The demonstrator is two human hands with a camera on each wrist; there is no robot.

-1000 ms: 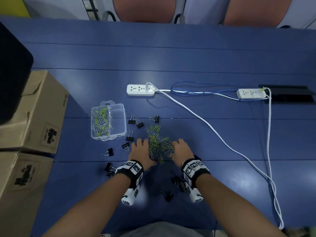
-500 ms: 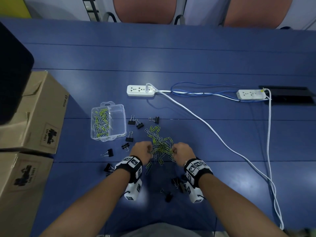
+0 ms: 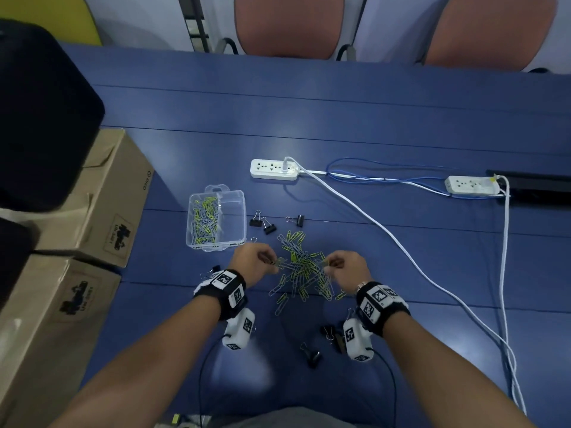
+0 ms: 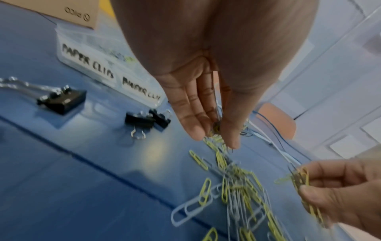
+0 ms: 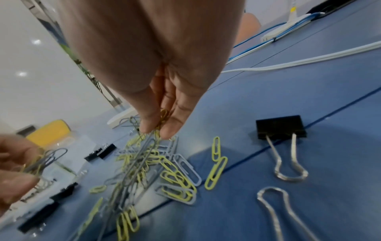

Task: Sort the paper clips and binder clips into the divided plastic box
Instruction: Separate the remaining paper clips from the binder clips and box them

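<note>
The left hand (image 3: 254, 260) and the right hand (image 3: 346, 267) each pinch a bunch of paper clips (image 3: 301, 273) in their grip, with the pile on the desk (image 3: 340, 118) between them. The plastic box (image 3: 216, 220) sits just past the left grip. Some clips hang tangled, so they could slip out and fall on the way.

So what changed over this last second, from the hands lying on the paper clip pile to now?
Both hands came up off the pile and closed: the left hand and right hand each now pinch a bunch of paper clips, with strands trailing down to the heap. The divided box, holding clips only in its left compartment, and the scattered binder clips stayed where they were.
</note>
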